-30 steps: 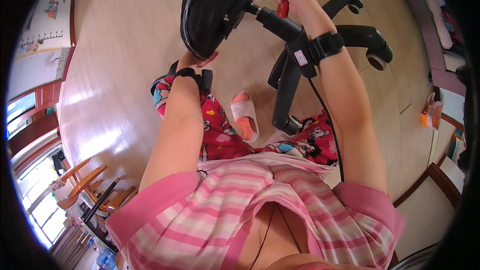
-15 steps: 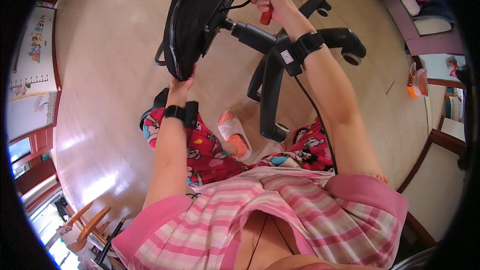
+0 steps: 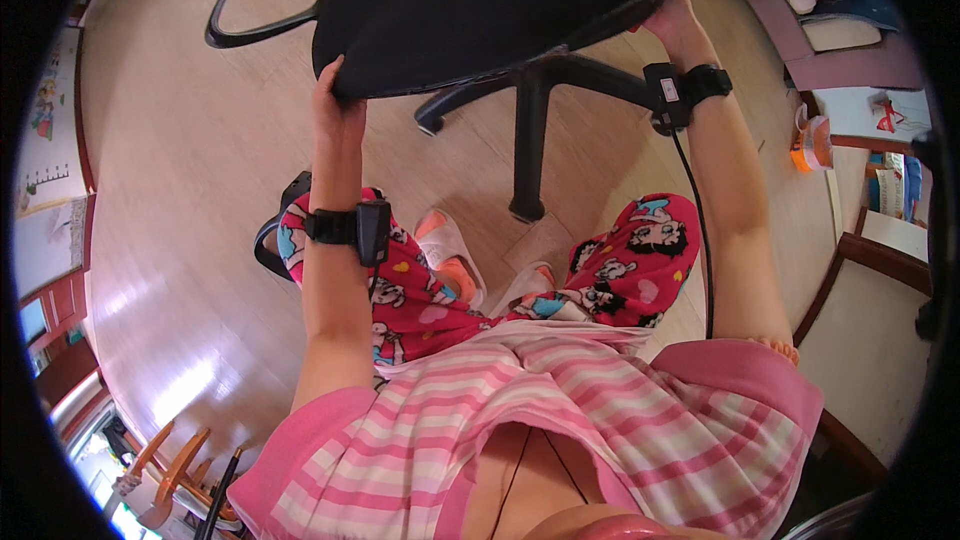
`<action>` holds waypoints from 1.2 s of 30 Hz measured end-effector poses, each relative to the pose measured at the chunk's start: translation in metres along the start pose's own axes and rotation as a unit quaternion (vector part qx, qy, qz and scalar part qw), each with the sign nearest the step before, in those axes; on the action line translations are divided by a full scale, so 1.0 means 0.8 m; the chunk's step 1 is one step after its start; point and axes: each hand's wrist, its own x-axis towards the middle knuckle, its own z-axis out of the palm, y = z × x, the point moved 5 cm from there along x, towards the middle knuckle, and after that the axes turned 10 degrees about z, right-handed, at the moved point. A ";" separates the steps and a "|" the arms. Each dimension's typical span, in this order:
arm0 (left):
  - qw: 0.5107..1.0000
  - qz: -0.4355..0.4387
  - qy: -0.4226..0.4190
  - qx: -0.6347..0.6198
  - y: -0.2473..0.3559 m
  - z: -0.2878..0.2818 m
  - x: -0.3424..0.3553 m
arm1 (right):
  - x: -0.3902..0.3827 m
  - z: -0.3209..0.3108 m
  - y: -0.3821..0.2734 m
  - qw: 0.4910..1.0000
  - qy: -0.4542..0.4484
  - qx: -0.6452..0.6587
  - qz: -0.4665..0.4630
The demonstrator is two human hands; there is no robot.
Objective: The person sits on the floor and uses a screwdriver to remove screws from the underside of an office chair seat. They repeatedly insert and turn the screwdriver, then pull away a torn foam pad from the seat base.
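A black office chair stands in front of me, its padded seat [image 3: 490, 15] facing up. My left hand [image 3: 338, 105] is closed on the seat's near left corner, with a fingertip over the edge and the other fingers out of sight. At the right side edge, my right hand [image 3: 675, 25] holds the seat, its fingers mostly hidden beneath. A small bit of red shows beside that hand; what it belongs to is hidden. Below the seat, the black five-star base [image 3: 533, 130] rests on the floor. A looped black armrest [image 3: 225, 37] sticks out at the seat's left.
My slippered feet [image 3: 450, 255] are on the wood floor [image 3: 190, 240] near the base. A black curved part [image 3: 268, 240] lies beside my left knee. To the right are an orange and white packet [image 3: 812, 145] and a purple shelf unit [image 3: 850, 65]. Wooden furniture [image 3: 165, 480] stands lower left.
The chair has swung from tilted on its side to upright, seat facing up. My right hand has left the lever under the seat, where a red handle showed, for the seat's right edge.
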 end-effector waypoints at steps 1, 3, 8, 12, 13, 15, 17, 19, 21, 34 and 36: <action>1.000 0.011 -0.012 0.008 0.001 0.010 -0.001 | 0.000 -0.012 0.002 1.000 0.007 0.005 -0.007; 0.999 0.028 -0.025 0.023 0.004 0.027 -0.005 | -0.007 -0.038 0.012 1.000 0.024 0.012 -0.014; 0.997 0.019 0.040 0.066 0.003 0.043 -0.022 | -0.018 -0.086 0.040 0.998 0.048 0.028 -0.001; 0.996 0.005 0.038 0.086 -0.011 0.061 -0.049 | -0.025 -0.112 0.056 0.997 0.065 0.035 0.007; 0.995 -0.005 0.050 0.081 -0.017 0.063 -0.057 | -0.028 -0.117 0.061 0.997 0.068 0.036 0.008; 0.995 -0.032 0.065 0.072 -0.028 0.067 -0.073 | -0.031 -0.126 0.073 0.996 0.076 0.040 0.012; 0.992 -0.045 0.068 0.091 -0.039 0.070 -0.087 | -0.034 -0.133 0.087 0.995 0.083 0.046 0.018; 0.989 -0.067 0.095 0.086 -0.050 0.070 -0.098 | -0.037 -0.138 0.101 0.995 0.089 0.048 0.022; 0.987 -0.081 0.100 0.093 -0.061 0.072 -0.103 | -0.038 -0.142 0.113 0.994 0.091 0.056 0.026; 0.989 -0.105 0.041 0.099 -0.079 0.085 -0.123 | -0.094 -0.172 0.111 0.995 0.084 0.054 0.023; 0.993 -0.066 0.005 0.099 -0.079 0.102 -0.142 | -0.137 -0.163 0.100 0.998 0.058 0.018 -0.010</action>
